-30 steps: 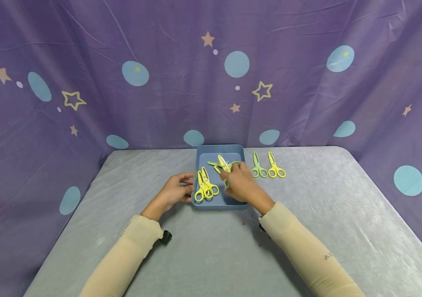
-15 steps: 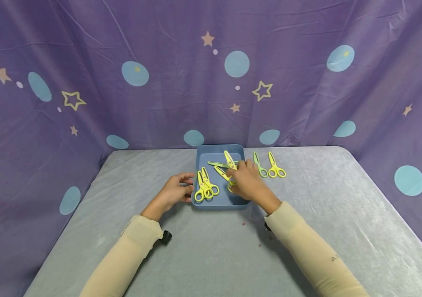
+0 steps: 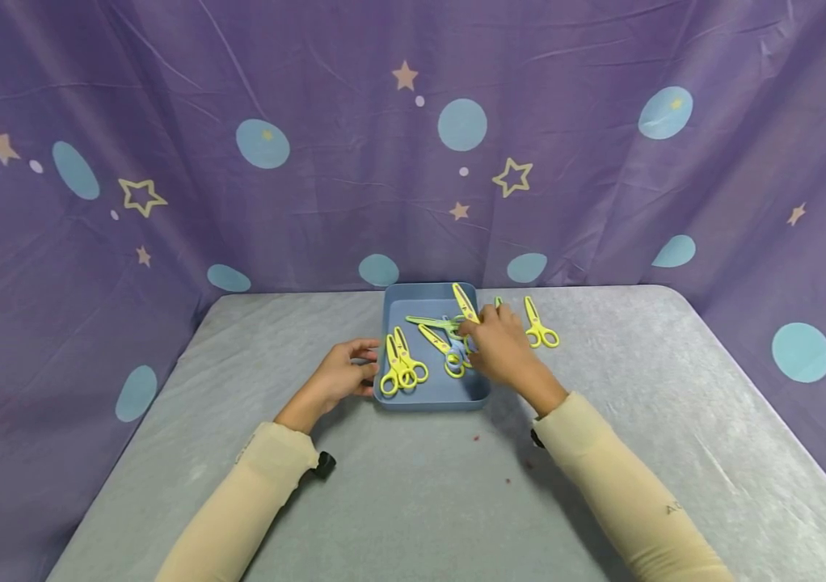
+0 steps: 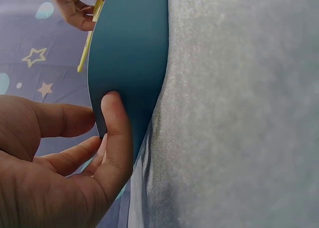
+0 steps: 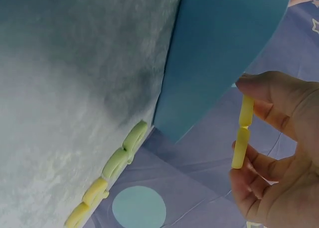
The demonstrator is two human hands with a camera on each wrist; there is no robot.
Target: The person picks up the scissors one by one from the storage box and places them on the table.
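Observation:
My right hand [image 3: 503, 343] pinches a pair of yellow scissors [image 3: 465, 304] by the handles, blades pointing up and away, above the right rim of a blue tray [image 3: 431, 406]. In the right wrist view the yellow handle loops [image 5: 242, 133] show edge-on between thumb and fingers. Resting against the tray's left wall is my left hand [image 3: 340, 372], fingers loosely bent; in the left wrist view the fingertips [image 4: 114, 101] touch the outer wall and rim. Inside the tray lie two overlapping yellow scissors [image 3: 402, 360], another yellow pair [image 3: 435, 339], green scissors [image 3: 427, 322] and a blue-handled pair [image 3: 459, 352], partly covered.
Right of the tray, yellow scissors [image 3: 540, 327] lie on the grey cloth-covered table [image 3: 413, 501]. Green scissors [image 5: 124, 148] beside them are mostly hidden by my right hand in the head view. A purple patterned curtain [image 3: 326, 218] hangs behind the table.
My right hand has lifted the yellow scissors and carried them to the right, toward the tray's right rim. The scissors beneath are more exposed. My left hand stays put.

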